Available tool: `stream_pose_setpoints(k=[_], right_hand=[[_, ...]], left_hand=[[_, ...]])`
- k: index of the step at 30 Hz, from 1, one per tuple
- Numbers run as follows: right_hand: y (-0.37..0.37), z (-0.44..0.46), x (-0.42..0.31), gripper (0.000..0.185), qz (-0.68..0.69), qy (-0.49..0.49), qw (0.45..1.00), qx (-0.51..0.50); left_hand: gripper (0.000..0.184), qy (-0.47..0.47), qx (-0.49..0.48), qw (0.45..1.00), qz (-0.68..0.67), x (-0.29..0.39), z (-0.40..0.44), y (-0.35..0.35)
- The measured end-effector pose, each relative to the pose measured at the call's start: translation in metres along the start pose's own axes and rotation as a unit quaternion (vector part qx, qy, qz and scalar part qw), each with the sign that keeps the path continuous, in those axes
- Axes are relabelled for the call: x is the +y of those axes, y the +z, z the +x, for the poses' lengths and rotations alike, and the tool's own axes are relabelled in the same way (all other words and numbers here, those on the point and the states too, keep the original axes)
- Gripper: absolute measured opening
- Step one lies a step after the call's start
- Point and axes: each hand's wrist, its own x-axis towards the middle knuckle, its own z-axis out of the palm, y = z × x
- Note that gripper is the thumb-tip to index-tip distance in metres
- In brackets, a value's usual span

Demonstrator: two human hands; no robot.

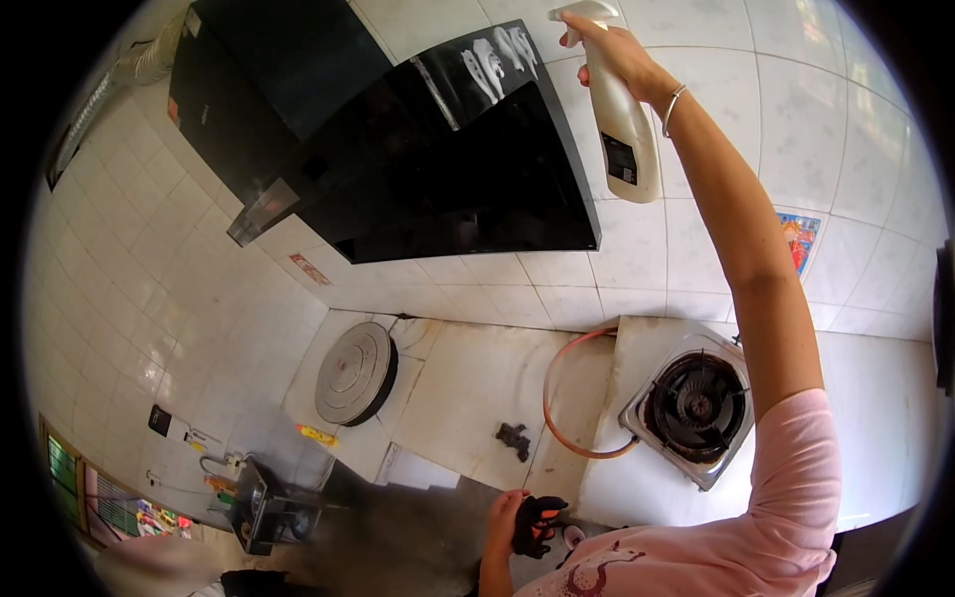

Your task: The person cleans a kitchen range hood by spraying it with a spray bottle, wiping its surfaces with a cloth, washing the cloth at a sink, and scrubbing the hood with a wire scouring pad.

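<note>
My right hand [615,62] is raised at the top and closed round the neck and trigger of a white spray bottle [622,129]. The bottle has a dark label and tilts slightly, its nozzle toward the black range hood [438,159]. Streaks of white foam [487,68] lie on the hood's upper right panel. Low in the view, my left hand [504,519] is closed on a crumpled black and orange bundle [538,525], whose exact kind I cannot make out. It is close to my body, below the counter edge.
A gas stove [699,403] with an orange hose [557,418] stands on the counter at right. A round hotplate-like disc [355,373], a yellow tube [316,435] and a dark crumpled scrap [513,441] lie on the counter. A person's blurred head [159,567] shows at lower left.
</note>
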Motion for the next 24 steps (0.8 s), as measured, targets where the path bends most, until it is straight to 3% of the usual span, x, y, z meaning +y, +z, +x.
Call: stream_pose_setpoints(k=[8,10,13,24], right_hand=[[0.001,-0.009,0.000,0.045,0.018,0.022,0.999,0.022],[-0.004,-0.017,0.009,0.054,-0.080,0.003,0.996,-0.038],[-0.017,-0.017,0.041,0.054,-0.113,0.031,0.992,-0.048],[-0.026,-0.055,0.093,0.058,-0.136,0.122,0.978,-0.096]], left_hand=[[0.027,0.004,0.000,1.000,0.018,0.001,-0.002,0.000],[0.027,0.004,-0.005,1.000,0.005,0.001,-0.004,0.002],[0.027,0.008,-0.011,1.000,0.002,0.000,-0.004,0.005],[0.025,0.017,-0.009,1.000,0.009,-0.007,-0.006,-0.003]])
